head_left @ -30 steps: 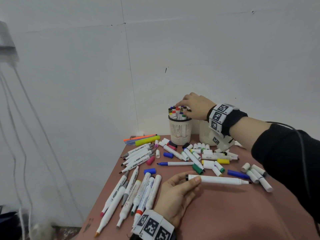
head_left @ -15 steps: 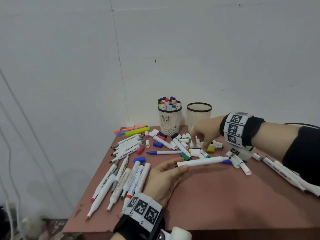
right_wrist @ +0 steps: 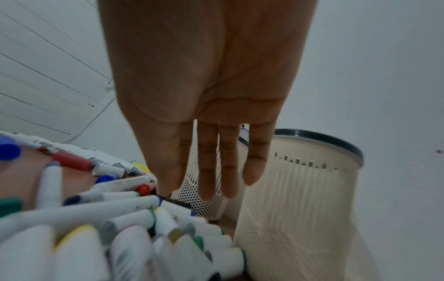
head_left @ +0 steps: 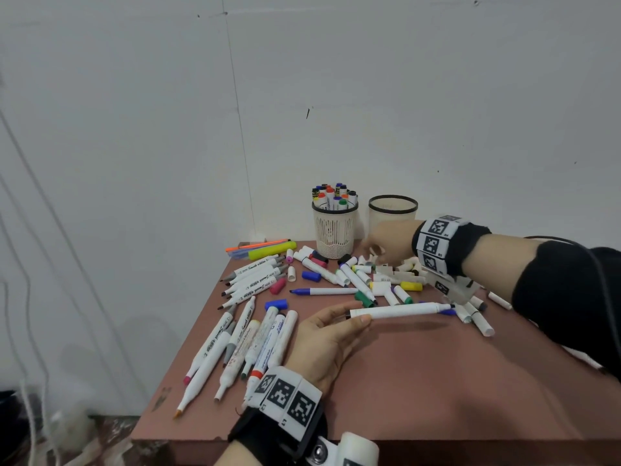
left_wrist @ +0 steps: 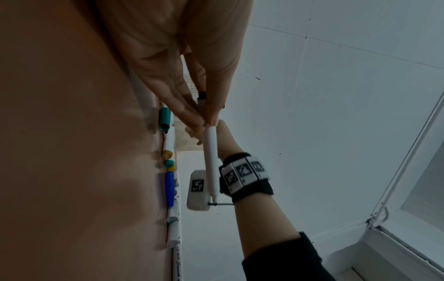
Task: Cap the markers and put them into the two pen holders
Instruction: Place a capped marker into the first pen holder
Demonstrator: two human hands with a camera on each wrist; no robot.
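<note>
Holding uncapped white marker [head_left: 396,311], left hand [head_left: 327,341] pinches; right hand [head_left: 389,242] empty, fingers straight, over caps [head_left: 386,274]. Left holder [head_left: 334,232] full, right holder [head_left: 392,213] looks empty; many markers uncapped.

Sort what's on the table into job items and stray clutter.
Job: white marker held by left hand; loose caps under right hand; full holder; empty holder.
Stray: wall cables.

sleeves [head_left: 571,290]: black | wristbands [head_left: 437,245]: black, white tag-printed blocks
</note>
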